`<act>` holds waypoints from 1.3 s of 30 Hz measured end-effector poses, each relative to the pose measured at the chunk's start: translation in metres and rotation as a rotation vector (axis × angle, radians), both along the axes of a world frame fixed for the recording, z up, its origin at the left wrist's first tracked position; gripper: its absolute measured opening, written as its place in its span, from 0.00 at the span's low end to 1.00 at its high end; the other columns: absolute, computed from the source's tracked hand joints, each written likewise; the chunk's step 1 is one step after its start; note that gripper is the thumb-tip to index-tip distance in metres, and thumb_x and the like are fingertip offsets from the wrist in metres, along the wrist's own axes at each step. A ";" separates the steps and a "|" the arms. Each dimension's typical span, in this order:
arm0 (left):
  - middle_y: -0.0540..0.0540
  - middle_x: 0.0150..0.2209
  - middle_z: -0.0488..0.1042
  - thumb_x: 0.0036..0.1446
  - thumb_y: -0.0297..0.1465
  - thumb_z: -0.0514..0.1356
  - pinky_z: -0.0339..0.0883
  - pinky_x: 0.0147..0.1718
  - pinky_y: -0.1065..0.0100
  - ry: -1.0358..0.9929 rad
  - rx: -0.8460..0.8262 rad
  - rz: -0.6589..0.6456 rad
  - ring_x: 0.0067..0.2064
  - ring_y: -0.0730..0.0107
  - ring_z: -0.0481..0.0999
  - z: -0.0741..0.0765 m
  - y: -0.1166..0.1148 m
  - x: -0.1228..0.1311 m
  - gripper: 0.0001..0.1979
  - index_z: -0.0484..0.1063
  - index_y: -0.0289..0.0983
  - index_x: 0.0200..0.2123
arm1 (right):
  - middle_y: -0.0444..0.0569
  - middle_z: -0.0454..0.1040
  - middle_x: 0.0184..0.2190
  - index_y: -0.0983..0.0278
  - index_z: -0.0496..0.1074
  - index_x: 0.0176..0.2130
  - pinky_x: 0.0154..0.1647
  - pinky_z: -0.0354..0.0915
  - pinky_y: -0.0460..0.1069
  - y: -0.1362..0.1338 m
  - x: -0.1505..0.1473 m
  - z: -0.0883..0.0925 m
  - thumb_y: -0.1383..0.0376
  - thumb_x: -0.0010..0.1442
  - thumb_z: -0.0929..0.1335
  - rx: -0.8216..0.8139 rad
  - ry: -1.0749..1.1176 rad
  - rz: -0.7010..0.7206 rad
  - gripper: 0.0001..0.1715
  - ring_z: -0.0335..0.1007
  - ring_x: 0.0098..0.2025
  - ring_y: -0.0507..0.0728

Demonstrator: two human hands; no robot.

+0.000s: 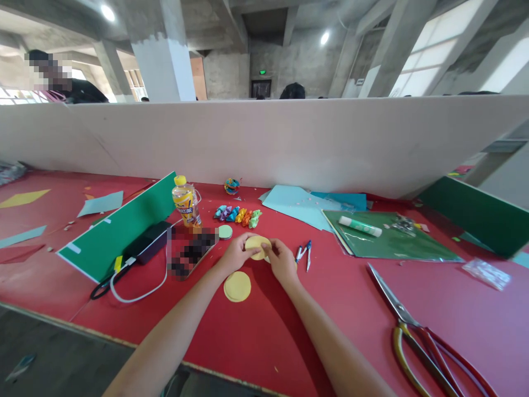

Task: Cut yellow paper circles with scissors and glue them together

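A yellow paper disc [257, 247] is held between my two hands above the red table. My left hand [238, 253] pinches its left side, and my right hand [281, 260] grips its right edge. A paler piece shows just under the disc beside my right fingers. Nearer to me, a small stack of yellow paper discs [237, 286] lies on the table. A light green disc [225, 232] rests behind my left hand, close to a blurred-out phone [194, 253]. To the right of my right hand lies a compass [305, 255] with blue and white parts.
Large scissors [405, 320] lie at the right, near a glue stick [360, 226] on green sheets [397, 245]. A drink bottle [187, 203], power bank [151, 242] and green panel [119, 231] stand left. Colourful folded papers [237, 215] and light blue paper [295, 204] lie behind.
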State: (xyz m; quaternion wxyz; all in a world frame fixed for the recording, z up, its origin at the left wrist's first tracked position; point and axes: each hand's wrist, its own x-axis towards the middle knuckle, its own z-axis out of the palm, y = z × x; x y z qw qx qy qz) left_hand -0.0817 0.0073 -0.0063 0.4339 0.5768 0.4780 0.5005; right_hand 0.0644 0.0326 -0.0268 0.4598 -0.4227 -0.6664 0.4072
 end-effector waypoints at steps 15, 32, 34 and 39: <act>0.45 0.33 0.75 0.43 0.38 0.66 0.67 0.35 0.66 -0.039 -0.062 0.007 0.33 0.68 0.75 -0.005 0.004 0.001 0.19 0.68 0.34 0.36 | 0.42 0.66 0.20 0.65 0.71 0.29 0.23 0.57 0.45 0.007 0.008 0.001 0.49 0.52 0.65 -0.193 0.258 -0.049 0.21 0.60 0.23 0.52; 0.52 0.23 0.70 0.44 0.41 0.64 0.59 0.23 0.74 0.021 -0.064 0.101 0.25 0.74 0.69 -0.001 0.003 -0.001 0.16 0.68 0.34 0.29 | 0.44 0.70 0.23 0.65 0.72 0.29 0.29 0.64 0.48 0.006 0.009 0.005 0.52 0.47 0.69 -0.299 0.382 -0.062 0.18 0.64 0.25 0.52; 0.50 0.27 0.73 0.44 0.40 0.65 0.62 0.27 0.72 0.022 -0.058 0.105 0.29 0.71 0.72 0.000 0.003 0.001 0.18 0.69 0.34 0.35 | 0.44 0.70 0.23 0.66 0.72 0.29 0.29 0.64 0.47 0.009 0.011 0.003 0.53 0.47 0.69 -0.308 0.389 -0.091 0.18 0.63 0.24 0.51; 0.47 0.31 0.75 0.45 0.40 0.64 0.64 0.32 0.70 0.021 -0.050 0.115 0.33 0.68 0.73 -0.001 0.004 0.001 0.18 0.69 0.34 0.36 | 0.42 0.70 0.23 0.65 0.71 0.29 0.25 0.62 0.46 0.012 0.013 0.002 0.51 0.47 0.69 -0.339 0.423 -0.123 0.19 0.63 0.22 0.50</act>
